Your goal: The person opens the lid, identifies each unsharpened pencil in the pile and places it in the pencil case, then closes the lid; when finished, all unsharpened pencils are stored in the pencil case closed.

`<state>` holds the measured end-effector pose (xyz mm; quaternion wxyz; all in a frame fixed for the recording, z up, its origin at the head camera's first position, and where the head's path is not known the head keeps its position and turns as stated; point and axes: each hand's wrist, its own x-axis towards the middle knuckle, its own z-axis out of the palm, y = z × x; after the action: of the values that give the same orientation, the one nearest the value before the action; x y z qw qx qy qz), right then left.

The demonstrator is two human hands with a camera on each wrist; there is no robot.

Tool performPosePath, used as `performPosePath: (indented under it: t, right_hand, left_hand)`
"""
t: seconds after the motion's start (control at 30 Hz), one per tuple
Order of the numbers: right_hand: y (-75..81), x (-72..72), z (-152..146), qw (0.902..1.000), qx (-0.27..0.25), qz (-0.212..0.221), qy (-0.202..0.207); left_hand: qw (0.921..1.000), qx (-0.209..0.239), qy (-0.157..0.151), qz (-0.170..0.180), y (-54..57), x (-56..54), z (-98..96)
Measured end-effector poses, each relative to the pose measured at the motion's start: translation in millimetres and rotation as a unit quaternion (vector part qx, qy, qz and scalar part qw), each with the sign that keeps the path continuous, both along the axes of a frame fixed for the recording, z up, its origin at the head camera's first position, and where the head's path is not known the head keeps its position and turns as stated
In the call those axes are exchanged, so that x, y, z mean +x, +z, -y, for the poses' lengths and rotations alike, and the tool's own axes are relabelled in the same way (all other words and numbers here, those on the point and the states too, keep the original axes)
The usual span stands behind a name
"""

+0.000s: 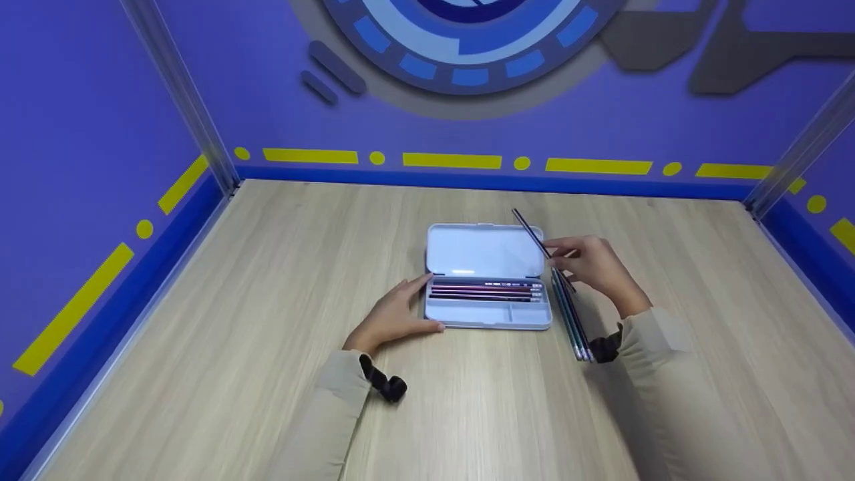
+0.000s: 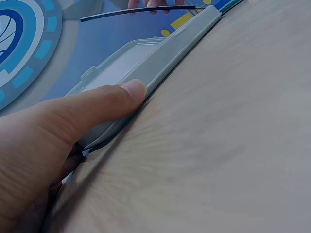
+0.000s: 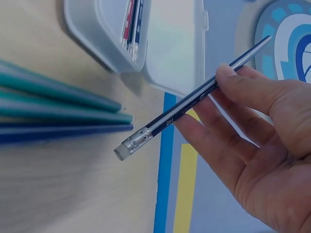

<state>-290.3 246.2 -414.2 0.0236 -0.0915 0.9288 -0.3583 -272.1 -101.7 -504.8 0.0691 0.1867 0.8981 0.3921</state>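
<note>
An open white pencil case (image 1: pixel 467 314) lies on the table with its lid (image 1: pixel 477 250) tipped back. Several pencils (image 1: pixel 484 292) lie side by side in its rear compartment. My left hand (image 1: pixel 394 314) holds the case at its left end, the thumb (image 2: pixel 131 92) against the front wall and the fingers at the rear left corner, partly hidden. Above the case's right side, my right hand (image 1: pixel 598 267) pinches a dark pencil (image 3: pixel 182 104) with a silver stripe between thumb and fingers. In the right wrist view its eraser end points down and left.
Just right of the case, several green and dark blue pencils (image 1: pixel 571 321) lie together on the wooden table (image 1: pixel 300 267), below my right hand. Blue panels (image 1: pixel 454 133) with yellow marks stand along the table's back and sides. The front compartments of the case have a divider (image 1: pixel 510 312).
</note>
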Motion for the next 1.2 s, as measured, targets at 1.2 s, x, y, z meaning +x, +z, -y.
performPosePath:
  t: [1.2]
  right_hand:
    - [-1.0, -1.5, 59, 0.9850, 0.044, -0.036, 0.163]
  left_hand:
    - [0.9999, -0.005, -0.004, -0.013, 0.4, -0.4, -0.1]
